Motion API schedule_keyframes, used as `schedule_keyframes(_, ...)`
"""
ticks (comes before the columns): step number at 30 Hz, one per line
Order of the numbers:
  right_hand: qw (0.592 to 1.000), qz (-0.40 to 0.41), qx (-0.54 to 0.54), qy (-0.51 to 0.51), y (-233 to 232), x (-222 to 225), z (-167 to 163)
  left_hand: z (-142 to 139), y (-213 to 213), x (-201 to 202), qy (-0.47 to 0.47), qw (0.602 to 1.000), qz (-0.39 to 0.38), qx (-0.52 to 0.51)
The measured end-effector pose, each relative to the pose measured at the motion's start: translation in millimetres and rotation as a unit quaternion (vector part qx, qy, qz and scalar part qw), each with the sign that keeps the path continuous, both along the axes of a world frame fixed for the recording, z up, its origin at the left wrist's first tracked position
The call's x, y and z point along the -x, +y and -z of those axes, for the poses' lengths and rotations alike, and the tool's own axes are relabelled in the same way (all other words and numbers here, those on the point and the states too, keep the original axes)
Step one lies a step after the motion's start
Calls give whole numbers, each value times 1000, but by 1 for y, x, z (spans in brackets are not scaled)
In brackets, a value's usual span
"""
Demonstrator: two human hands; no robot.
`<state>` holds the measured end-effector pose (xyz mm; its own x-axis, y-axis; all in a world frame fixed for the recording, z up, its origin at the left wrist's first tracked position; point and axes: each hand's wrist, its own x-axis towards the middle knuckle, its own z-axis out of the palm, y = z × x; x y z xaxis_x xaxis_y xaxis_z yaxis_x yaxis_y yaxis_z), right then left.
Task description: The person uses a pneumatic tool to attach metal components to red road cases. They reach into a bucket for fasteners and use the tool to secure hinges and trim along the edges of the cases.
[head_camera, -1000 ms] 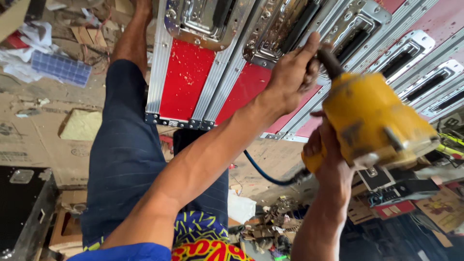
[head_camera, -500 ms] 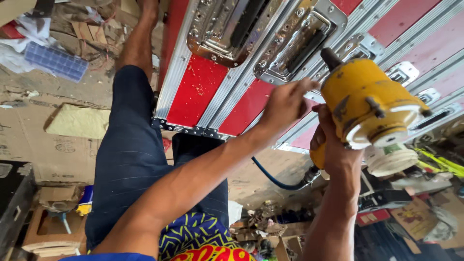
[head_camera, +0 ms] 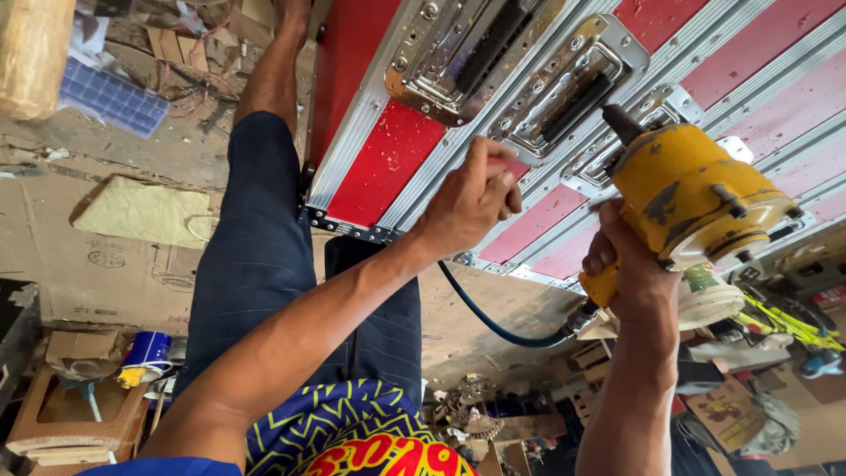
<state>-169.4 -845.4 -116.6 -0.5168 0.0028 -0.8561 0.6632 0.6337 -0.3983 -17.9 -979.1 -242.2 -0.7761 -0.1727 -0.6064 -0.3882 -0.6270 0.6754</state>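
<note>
Two hands work against the side of a big red case (head_camera: 379, 167) edged in silver metal strips, which fills the upper middle and right of the view and carries everything in play. Its long edge runs from the lower left up toward the upper right, and two recessed metal handles (head_camera: 564, 88) sit side by side near its upper edge.

A yellow power drill (head_camera: 696, 194) is next in size, gripped from below by the right hand (head_camera: 630, 273), whose fingers are wrapped fully closed around its handle. The drill's dark nose points up and to the left, toward the plate of the nearer recessed handle, and its tip looks close to the metal there; whether it touches cannot be told. A blue cord (head_camera: 493, 322) trails from the base of the drill, down and under the case's lower edge.

Smaller, the left hand (head_camera: 471, 198) lies just left of the drill's nose, on the silver strip below the handles. Its fingers are curled nearly shut, thumb up, seemingly pinching something small against the case; what it is cannot be made out. This hand is the nearer of the two to the spot the drill aims at.
</note>
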Motion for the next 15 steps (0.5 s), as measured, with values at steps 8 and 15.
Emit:
schedule_keyframes(8,991,109,66,48,52,-17,-25,-9,-19,-17,-34,998,-4,-58)
schedule_keyframes(15,956,287,60,-17,115,-193,-28,-17,-52,-14,-63,995,68,39)
